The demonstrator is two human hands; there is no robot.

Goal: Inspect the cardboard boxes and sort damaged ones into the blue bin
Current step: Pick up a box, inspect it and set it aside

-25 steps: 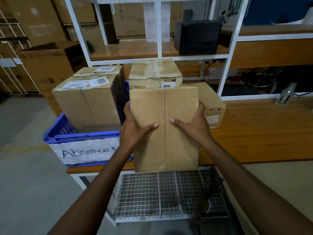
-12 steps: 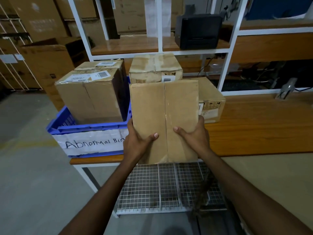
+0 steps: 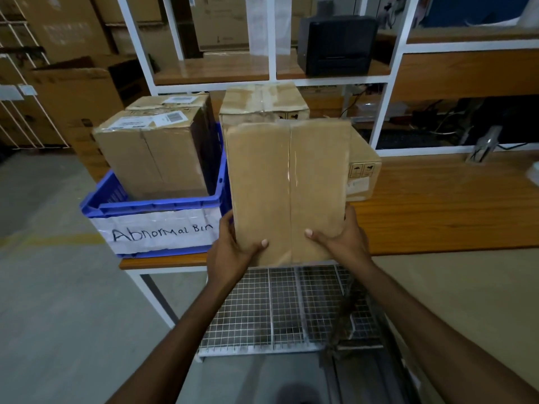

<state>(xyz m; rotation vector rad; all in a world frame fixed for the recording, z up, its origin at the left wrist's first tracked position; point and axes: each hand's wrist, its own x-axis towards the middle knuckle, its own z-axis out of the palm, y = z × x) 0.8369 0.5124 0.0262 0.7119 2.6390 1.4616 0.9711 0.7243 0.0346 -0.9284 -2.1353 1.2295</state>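
**Box lifted, grip slid to its bottom corners**

Over the last second the box (image 3: 288, 191) has risen in the frame, and both hands have slid from its mid-sides down to its lower corners. The left hand (image 3: 230, 252) grips the lower left corner and the right hand (image 3: 341, 243) the lower right. Each has its thumb curled over the front face and its fingers hidden behind. The box is held upright at frame centre, off the counter (image 3: 437, 205), with its taped seam facing the camera. This looks like mid-inspection, with the whole face brought up to view. The face shows light creasing but no tear that can be made out, so the sorting call seems still open.

The bin (image 3: 151, 205) sits at centre left on the counter, its right wall just beside the left hand. Two boxes (image 3: 154, 158) fill most of it, so another would probably have to go on top of them. Two more boxes stand behind the held one, a back box (image 3: 262, 103) and a side box (image 3: 363, 173) at its right edge.

The counter's near edge runs behind the held box's lower part. Bare wood stretches to the right, the easiest place to set it down. A white post (image 3: 388, 97) stands behind, at upper right.
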